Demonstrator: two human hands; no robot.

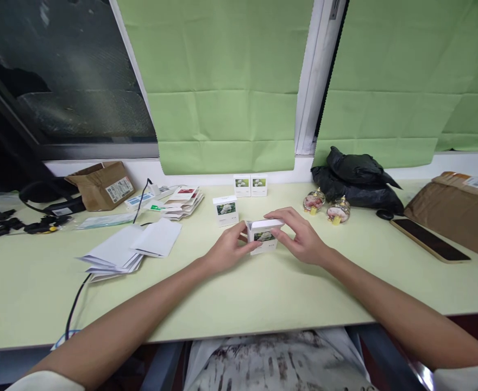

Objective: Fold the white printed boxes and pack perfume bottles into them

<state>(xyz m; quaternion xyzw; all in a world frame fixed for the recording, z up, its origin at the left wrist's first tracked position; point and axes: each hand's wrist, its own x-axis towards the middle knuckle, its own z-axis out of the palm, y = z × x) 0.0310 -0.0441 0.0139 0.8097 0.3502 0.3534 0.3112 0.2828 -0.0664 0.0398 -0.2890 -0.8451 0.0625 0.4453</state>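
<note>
Hands meet at frame centre: left hand point(227, 248) and right hand point(300, 239) both pinch the small white box point(263, 237) on the table point(239, 304), seemingly closing its lid flap, which calls for pressing it flush.

Even, soft overhead light; edges bow (wide lens), corners perhaps blurred.

Matt white card box point(264, 235) – glossy flower print, smooth pale-green table point(239, 296), crinkled black plastic bag point(355, 176)
</note>
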